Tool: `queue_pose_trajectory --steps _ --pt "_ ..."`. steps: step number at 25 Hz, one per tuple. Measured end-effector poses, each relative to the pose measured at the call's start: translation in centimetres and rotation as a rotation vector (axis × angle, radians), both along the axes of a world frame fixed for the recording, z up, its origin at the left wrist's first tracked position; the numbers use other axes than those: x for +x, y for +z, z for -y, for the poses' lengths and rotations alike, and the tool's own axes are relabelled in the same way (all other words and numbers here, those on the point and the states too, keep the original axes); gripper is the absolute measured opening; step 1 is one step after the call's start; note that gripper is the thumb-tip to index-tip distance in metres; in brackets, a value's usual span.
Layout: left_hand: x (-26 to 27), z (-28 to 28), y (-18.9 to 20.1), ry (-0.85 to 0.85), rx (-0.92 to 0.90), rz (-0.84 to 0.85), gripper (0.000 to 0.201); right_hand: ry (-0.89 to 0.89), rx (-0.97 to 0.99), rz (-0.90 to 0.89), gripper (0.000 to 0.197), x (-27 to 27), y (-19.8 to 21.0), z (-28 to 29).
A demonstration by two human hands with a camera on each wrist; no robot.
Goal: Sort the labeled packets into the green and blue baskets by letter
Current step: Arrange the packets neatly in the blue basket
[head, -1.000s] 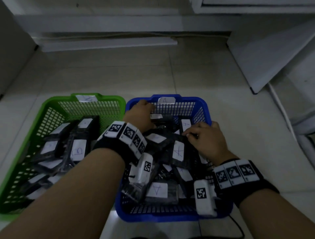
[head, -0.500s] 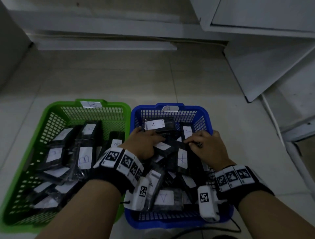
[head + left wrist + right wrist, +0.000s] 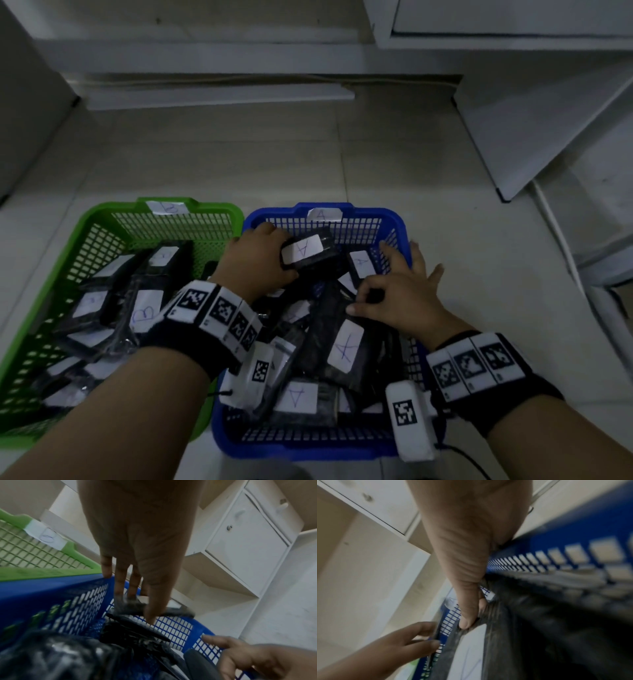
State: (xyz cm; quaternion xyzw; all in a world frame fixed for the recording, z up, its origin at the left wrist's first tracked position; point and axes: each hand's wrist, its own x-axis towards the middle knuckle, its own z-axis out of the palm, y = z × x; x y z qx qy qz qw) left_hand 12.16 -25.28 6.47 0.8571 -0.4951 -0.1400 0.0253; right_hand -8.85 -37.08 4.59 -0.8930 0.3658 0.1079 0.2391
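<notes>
Below, on a pale tiled floor [image 3: 281, 157], two mesh baskets sit side by side, touching. At lower left of the head view is the green basket [image 3: 102, 219], with a paper tag marked B [image 3: 168, 208] on its far rim; at lower centre is the blue basket [image 3: 397, 226], with a tag marked A [image 3: 323, 214] on its far rim. Both hold heaps of black packets with white labels. Those readable in the green one show B [image 3: 144, 313]; those in the blue one show A. Both hands are inside the blue basket. The left hand [image 3: 255, 262], in the basket's far left corner, grips an A packet [image 3: 308, 255] by its left end, thumb below and fingers above, holding it above the pile. The left wrist view shows the same: fingers [image 3: 120, 582] and thumb clamped on a dark packet [image 3: 173, 610] near the blue rim. The right hand [image 3: 407, 301], at right of the basket, pinches the top edge of another A packet [image 3: 344, 346] between thumb and forefinger, the other fingers spread toward the right wall. The right wrist view is blurred but shows the thumb [image 3: 467, 609] pressed on that packet's edge. Both wrists wear black bands with square-patterned white markers. White cabinets [image 3: 513, 27] fill the upper right of the frame.
</notes>
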Motion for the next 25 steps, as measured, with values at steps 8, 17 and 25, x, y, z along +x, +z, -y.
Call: queue_pose_trajectory --steps 8,17,25 --pt "0.2 2.6 -0.5 -0.074 0.053 0.122 0.041 -0.052 0.389 0.289 0.021 -0.8 2.5 0.0" --pt "-1.6 2.0 0.7 0.235 -0.167 -0.852 0.031 -0.402 0.344 0.644 0.004 2.3 2.8 2.6" --pt "0.8 -0.7 0.4 0.376 -0.272 -0.497 0.039 -0.048 0.124 -0.095 0.065 5.3 -1.8 1.1"
